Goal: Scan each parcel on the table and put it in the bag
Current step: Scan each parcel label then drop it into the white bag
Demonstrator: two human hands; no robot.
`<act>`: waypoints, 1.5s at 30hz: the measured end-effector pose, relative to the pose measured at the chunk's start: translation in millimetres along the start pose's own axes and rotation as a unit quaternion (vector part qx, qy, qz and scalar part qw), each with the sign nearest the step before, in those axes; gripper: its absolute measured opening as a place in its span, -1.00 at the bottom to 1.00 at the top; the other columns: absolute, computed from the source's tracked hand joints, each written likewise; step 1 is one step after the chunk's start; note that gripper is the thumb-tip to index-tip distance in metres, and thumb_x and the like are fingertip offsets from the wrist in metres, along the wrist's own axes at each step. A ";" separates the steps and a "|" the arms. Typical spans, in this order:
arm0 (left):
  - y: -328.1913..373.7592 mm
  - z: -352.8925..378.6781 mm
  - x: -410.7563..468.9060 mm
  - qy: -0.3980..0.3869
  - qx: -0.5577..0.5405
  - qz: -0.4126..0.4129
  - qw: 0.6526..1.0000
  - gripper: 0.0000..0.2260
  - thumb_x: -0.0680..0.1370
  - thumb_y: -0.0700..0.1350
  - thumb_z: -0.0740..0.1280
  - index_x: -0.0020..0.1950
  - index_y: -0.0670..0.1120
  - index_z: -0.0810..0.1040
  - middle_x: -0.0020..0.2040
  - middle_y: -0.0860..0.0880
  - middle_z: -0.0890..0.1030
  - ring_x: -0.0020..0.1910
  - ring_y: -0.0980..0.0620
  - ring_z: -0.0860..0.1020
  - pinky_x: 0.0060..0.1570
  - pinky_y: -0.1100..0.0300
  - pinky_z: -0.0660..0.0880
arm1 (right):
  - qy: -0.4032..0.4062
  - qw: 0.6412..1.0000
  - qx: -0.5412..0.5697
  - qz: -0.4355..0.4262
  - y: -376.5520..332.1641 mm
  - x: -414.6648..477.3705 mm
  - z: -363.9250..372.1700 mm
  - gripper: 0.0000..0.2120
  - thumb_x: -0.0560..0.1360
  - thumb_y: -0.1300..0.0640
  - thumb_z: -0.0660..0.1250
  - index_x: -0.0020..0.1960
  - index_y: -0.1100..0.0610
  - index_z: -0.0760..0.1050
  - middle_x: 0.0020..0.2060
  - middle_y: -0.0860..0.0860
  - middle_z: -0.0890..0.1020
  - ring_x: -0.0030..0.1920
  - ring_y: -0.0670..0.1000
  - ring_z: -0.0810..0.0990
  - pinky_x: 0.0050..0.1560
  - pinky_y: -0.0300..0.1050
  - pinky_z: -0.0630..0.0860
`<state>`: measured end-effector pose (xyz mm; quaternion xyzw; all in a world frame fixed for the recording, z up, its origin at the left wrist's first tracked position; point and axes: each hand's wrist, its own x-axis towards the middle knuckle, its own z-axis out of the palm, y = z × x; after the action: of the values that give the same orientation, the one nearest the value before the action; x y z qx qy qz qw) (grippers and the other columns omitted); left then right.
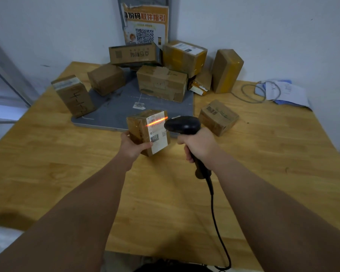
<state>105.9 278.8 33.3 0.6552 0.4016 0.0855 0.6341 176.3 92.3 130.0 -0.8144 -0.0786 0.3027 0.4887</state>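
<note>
Parcel [143, 132] gripped in left hand [133, 143], beside scanner [183, 125].

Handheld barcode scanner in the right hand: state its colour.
Black, body and cable alike: the handheld barcode scanner in the right hand, seen in the head view.

Left hand [133, 143] holds parcel [145, 132]; right hand [199, 143] aims scanner [182, 125].
</note>
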 end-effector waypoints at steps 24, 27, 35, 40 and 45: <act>2.9 2.6 -2.6 -0.020 0.000 -0.013 1.000 -0.18 0.39 -0.20 0.54 0.49 -0.10 0.10 0.38 -0.11 0.41 0.38 -0.11 0.38 0.31 -0.01 0.35 | -0.041 0.997 -0.059 0.038 -36.2 -5.5 -14.3 -0.90 0.41 0.15 0.38 -0.14 0.17 0.54 -0.38 0.09 0.52 -0.40 0.04 0.49 -0.34 -0.12 0.47; -4.6 -3.5 -1.2 -0.028 -0.010 -0.025 0.999 -0.16 0.35 -0.11 0.58 0.46 -0.11 0.14 0.33 -0.09 0.44 0.30 -0.09 0.45 0.33 -0.02 0.40 | -0.034 0.998 -0.040 0.027 -31.0 -6.3 -6.7 -0.90 0.40 0.16 0.39 -0.22 0.19 0.52 -0.44 0.10 0.52 -0.46 0.04 0.48 -0.39 -0.12 0.45; -26.2 -24.1 -32.0 -0.046 -0.044 -0.045 0.997 -0.36 0.43 0.02 0.50 0.40 -0.16 0.35 0.18 -0.04 0.57 0.03 0.06 0.59 -0.17 0.26 0.55 | -0.045 0.999 -0.003 -0.003 -7.3 -14.5 24.5 -0.84 0.43 0.19 0.38 -0.26 0.28 0.52 -0.48 0.12 0.50 -0.51 0.03 0.47 -0.44 -0.14 0.45; -48.7 -45.2 -92.3 0.029 -0.096 -0.043 0.994 -0.47 0.50 0.01 0.42 0.39 -0.16 0.37 0.12 -0.04 0.60 -0.01 0.07 0.60 -0.34 0.37 0.52 | -0.092 0.994 0.052 -0.042 28.7 -35.9 49.5 -0.75 0.46 0.20 0.40 -0.35 0.28 0.48 -0.50 0.14 0.48 -0.49 0.06 0.48 -0.40 -0.11 0.47; -93.2 -64.6 -170.0 0.126 -0.135 -0.040 0.982 -0.46 0.52 0.03 0.40 0.41 -0.13 0.31 0.04 0.05 0.57 -0.05 0.12 0.59 -0.31 0.36 0.52 | -0.168 0.980 0.092 -0.055 66.4 -72.0 88.6 -0.74 0.47 0.25 0.39 -0.37 0.28 0.48 -0.49 0.15 0.46 -0.49 0.06 0.46 -0.40 -0.11 0.47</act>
<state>-85.9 208.3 28.6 0.5307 0.4889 0.1951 0.6643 56.7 94.2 73.9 -0.6977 -0.1765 0.4138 0.5576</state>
